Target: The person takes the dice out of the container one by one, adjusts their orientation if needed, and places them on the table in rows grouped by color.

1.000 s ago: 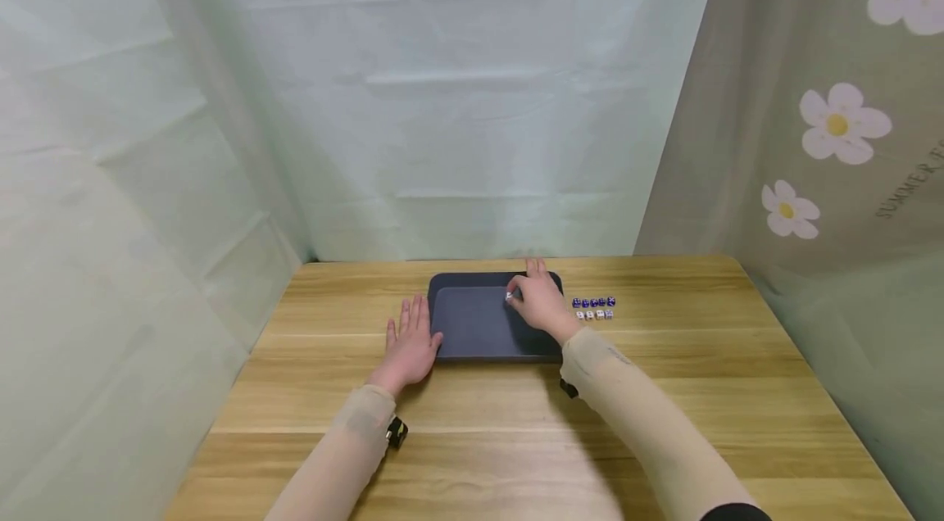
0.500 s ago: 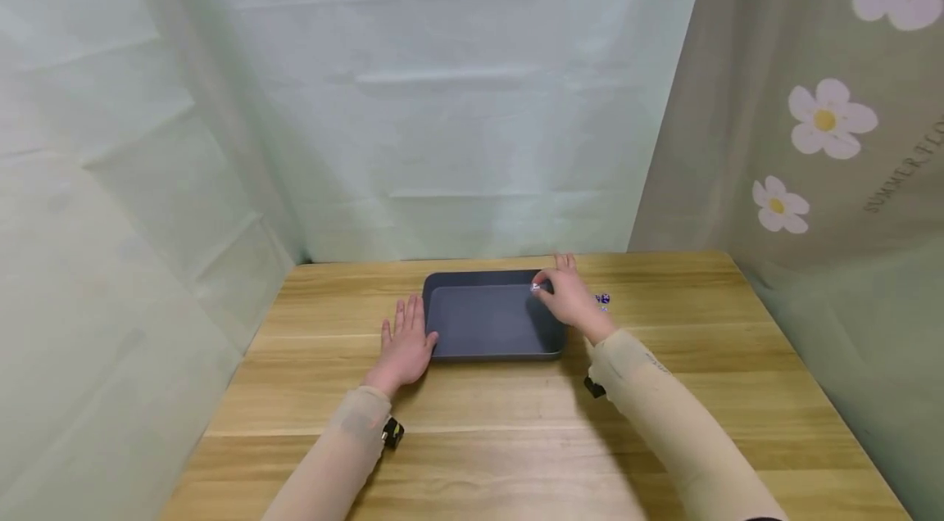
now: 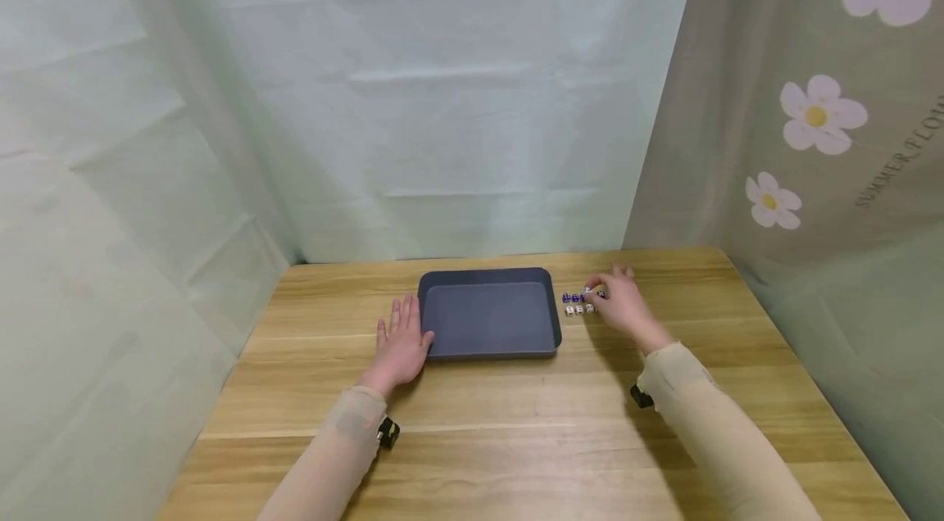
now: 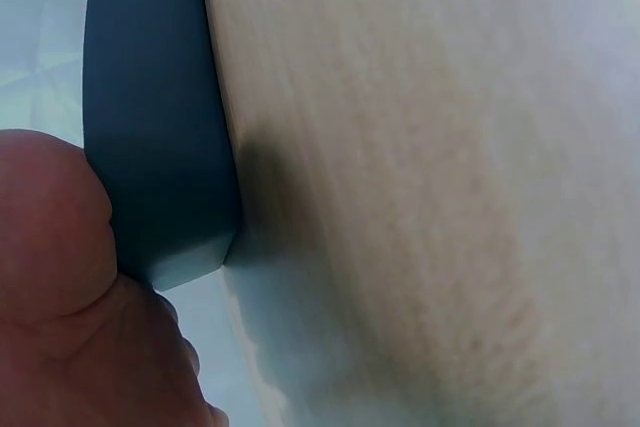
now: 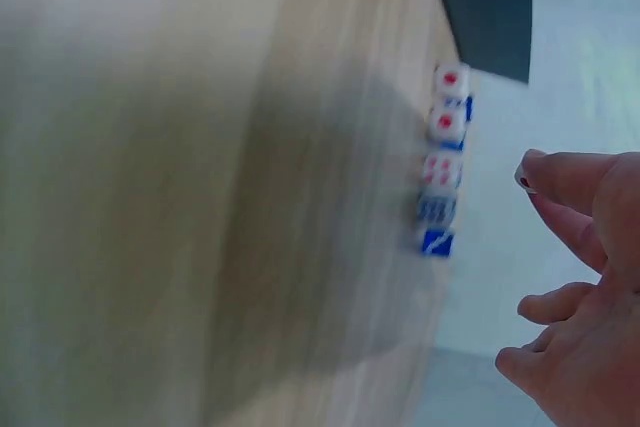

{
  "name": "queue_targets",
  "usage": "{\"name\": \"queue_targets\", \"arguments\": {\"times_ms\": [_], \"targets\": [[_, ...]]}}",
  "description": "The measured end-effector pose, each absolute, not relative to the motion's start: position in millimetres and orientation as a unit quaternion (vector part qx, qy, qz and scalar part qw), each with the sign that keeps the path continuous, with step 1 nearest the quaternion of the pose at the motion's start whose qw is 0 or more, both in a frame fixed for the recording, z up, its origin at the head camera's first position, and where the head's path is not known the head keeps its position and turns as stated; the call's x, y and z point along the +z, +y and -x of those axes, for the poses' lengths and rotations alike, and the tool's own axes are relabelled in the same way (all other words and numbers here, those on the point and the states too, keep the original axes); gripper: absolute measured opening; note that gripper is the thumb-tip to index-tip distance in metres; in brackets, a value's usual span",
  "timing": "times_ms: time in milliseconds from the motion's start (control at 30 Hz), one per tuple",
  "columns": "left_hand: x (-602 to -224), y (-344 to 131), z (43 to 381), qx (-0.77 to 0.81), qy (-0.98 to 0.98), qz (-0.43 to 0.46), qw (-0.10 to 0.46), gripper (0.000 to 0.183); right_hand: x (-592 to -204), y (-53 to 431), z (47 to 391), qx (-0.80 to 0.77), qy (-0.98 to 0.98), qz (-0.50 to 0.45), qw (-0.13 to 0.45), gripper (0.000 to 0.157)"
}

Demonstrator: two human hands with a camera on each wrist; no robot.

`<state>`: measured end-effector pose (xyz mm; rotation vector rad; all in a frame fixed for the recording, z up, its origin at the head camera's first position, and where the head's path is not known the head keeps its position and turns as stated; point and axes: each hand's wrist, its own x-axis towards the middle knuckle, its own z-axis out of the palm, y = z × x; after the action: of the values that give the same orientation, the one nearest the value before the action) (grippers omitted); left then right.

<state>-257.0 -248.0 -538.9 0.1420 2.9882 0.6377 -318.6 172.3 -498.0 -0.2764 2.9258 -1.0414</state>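
My right hand [image 3: 625, 308] pinches a small white die [image 5: 523, 177] between thumb and forefinger, the other fingers spread. It hangs over two short rows of dice on the table to the right of the tray. White dice [image 3: 578, 310] form the nearer row and dark blue dice [image 3: 571, 298] the farther one; my fingers hide part of both in the head view. My left hand [image 3: 401, 349] lies with straight fingers along the left side of a dark grey rectangular tray [image 3: 490, 355], its thumb at the tray's near left corner.
The tray stands near the back of a wood-grain table [image 3: 487, 431]. Pale cloth [image 3: 457, 136] hangs behind and to the left, and a flower-printed curtain [image 3: 708, 177] on the right. Each wrist carries a small black camera [image 3: 642, 396].
My right hand has moved right, from above the tray to above the dice rows, still pinching the white die. The left hand stays beside the tray; the head view has shifted slightly.
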Motion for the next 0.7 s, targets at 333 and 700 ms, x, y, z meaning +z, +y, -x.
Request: {"name": "queue_targets", "arguments": {"times_ms": [333,700], "targets": [[-536.9,-249.3,259.1,0.206,0.976,-0.049,0.046,0.080,-507.8,206.8,308.7,-0.295,0.952,0.083,-0.009,0.026],[-536.1,-247.7,256.8,0.208,0.976,-0.047,0.051,0.079,-513.5,210.3,306.1,-0.255,0.962,0.092,-0.018,0.019]]}}
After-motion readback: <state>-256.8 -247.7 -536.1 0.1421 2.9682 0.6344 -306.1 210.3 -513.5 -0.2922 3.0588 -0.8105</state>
